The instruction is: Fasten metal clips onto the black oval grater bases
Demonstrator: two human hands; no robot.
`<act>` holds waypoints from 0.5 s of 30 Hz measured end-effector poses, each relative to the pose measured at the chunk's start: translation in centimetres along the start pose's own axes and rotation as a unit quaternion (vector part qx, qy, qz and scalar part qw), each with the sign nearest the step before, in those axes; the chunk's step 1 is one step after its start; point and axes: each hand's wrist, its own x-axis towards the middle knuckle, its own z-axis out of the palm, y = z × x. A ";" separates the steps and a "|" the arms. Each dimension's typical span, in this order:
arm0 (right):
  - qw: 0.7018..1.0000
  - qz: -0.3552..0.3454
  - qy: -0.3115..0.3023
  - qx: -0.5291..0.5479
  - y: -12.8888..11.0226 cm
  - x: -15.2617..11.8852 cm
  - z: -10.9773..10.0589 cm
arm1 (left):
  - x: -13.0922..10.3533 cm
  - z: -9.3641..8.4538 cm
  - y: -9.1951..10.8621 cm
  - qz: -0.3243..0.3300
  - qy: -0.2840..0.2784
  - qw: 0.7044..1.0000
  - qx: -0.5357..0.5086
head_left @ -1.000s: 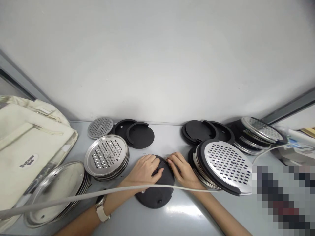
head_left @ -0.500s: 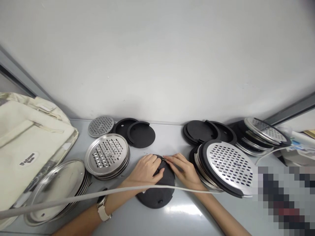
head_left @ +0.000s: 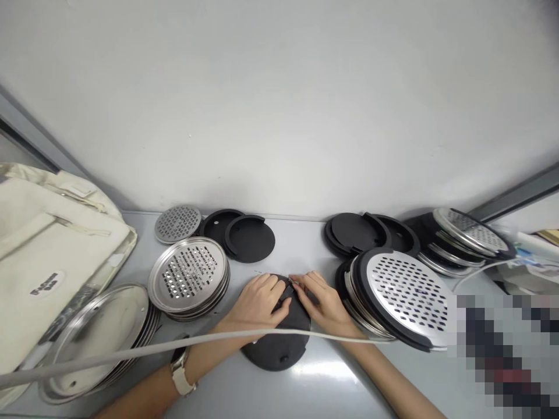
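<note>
A round black disc (head_left: 286,334) lies on the grey table in front of me. My left hand (head_left: 259,299) rests over its left half, thumb bent across the top and fingers curled at the far edge, holding it. At that far edge my right hand (head_left: 321,297) pinches something small and shiny, mostly hidden by the fingertips; its kind cannot be made out. A small dark knob shows near the disc's front edge. A perforated metal grater plate (head_left: 190,276) tops a stack to the left, and a black-rimmed grater plate (head_left: 410,297) tops a leaning stack to the right.
Plain metal discs (head_left: 102,343) are stacked at front left beside a cream bag (head_left: 48,262). Black round lids (head_left: 250,238) lie behind, with further black discs (head_left: 356,233) at back right. A pale cable (head_left: 209,336) crosses in front of my forearms.
My right hand has shifted slightly, its fingers bending closer at the disc's far edge. My left hand and the black disc stay in place.
</note>
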 end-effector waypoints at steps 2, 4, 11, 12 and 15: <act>1.000 0.004 -0.001 0.007 0.0 0.0 0.0 | 0.0 -0.1 0.1 -0.002 -0.004 1.000 -0.007; 1.000 0.008 -0.005 0.013 -0.1 0.0 0.0 | 0.0 -0.1 0.1 -0.003 -0.006 1.000 -0.012; 0.998 0.032 -0.016 0.047 -0.2 0.0 -0.3 | 0.1 -0.1 -0.1 0.005 -0.009 1.000 -0.008; 0.998 0.036 -0.016 0.052 -0.3 0.0 -0.3 | 0.1 -0.1 -0.1 0.004 -0.010 1.000 -0.007; 0.997 0.043 -0.007 0.066 -0.2 0.1 -0.2 | 0.1 -0.1 0.0 -0.002 -0.012 1.000 -0.005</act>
